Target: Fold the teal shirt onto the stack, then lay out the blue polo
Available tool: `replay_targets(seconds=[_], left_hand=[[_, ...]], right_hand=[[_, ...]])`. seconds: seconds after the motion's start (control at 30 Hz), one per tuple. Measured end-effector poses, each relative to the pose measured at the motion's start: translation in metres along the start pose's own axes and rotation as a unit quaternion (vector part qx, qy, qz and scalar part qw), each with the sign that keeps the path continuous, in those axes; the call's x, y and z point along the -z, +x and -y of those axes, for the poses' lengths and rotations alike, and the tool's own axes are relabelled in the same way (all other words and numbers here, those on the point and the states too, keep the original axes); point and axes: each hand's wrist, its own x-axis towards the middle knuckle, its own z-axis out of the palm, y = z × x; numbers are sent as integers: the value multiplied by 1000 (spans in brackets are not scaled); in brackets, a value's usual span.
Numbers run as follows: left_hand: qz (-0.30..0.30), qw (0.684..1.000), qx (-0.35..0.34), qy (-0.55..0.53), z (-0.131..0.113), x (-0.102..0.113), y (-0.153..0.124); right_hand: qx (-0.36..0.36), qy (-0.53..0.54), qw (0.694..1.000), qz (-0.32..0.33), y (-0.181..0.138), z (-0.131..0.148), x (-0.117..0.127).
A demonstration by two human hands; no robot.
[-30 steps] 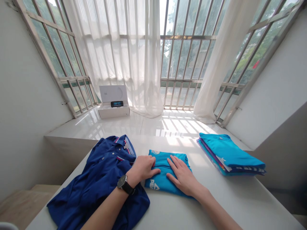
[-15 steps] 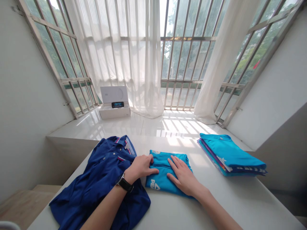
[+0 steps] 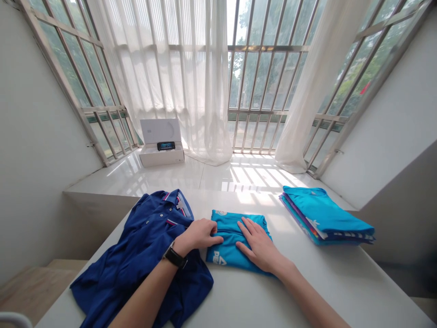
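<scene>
A bright blue shirt point(image 3: 227, 223), folded into a flat rectangle with white print at its near left corner, lies on the white table. My left hand point(image 3: 200, 234), a watch on its wrist, is at the shirt's left edge with curled fingers, the thumb resting on the cloth. My right hand point(image 3: 257, 246) lies flat across the shirt's right part, fingers stretched and slightly apart. To the left, partly under my left forearm, a dark blue polo shirt point(image 3: 136, 246) is spread out loosely, its collar toward the window.
A stack of folded shirts point(image 3: 327, 214), bright blue on top, sits at the table's right. On the window ledge point(image 3: 211, 175) stands an open white box point(image 3: 162, 158) with a phone point(image 3: 166, 146) propped in it. Sheer curtains point(image 3: 205, 91) hang before barred windows.
The whole view has shifted slightly, with things appearing a little higher. Both hands keep nearly the same places on the folded shirt.
</scene>
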Motion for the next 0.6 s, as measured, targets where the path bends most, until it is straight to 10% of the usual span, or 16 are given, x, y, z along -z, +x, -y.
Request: replay_targets(seconds=[0.6], left_hand=[[-22, 972, -124, -200, 0, -5, 11]], right_hand=[[65, 52, 993, -79, 1, -6, 0]])
